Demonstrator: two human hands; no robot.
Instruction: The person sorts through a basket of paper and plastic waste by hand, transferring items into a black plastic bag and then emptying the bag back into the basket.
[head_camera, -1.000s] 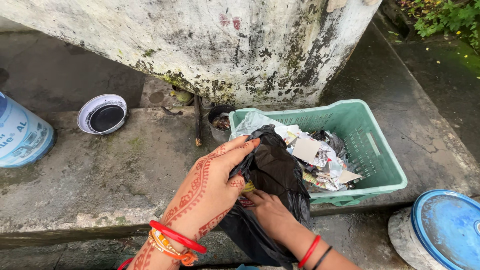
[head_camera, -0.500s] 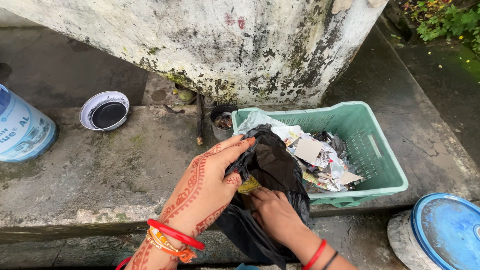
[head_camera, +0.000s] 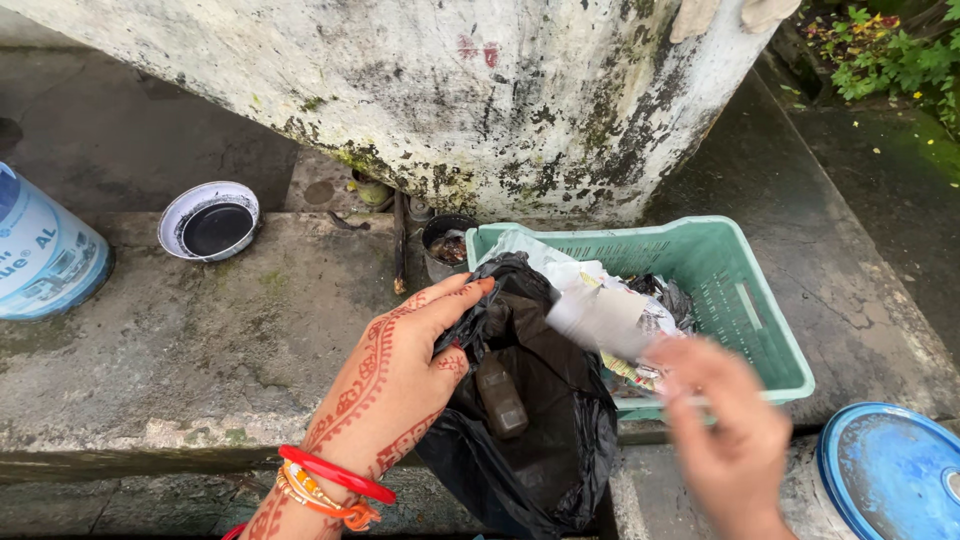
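Right hand (head_camera: 725, 430) motion-blurred, grip unclear; blue drum (head_camera: 45, 250) cut by left edge

the concrete ledge (head_camera: 200, 340) is occupied by a green crate (head_camera: 720, 290), a round lid (head_camera: 208, 222) and a blue-white can (head_camera: 40, 255).

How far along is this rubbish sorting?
Done: a heap of paper scraps already fills part of the green crate. In hand: the left hand holds the black bag open; the blurred right hand is by the crate. Left: a small brownish thing sits in the bag.
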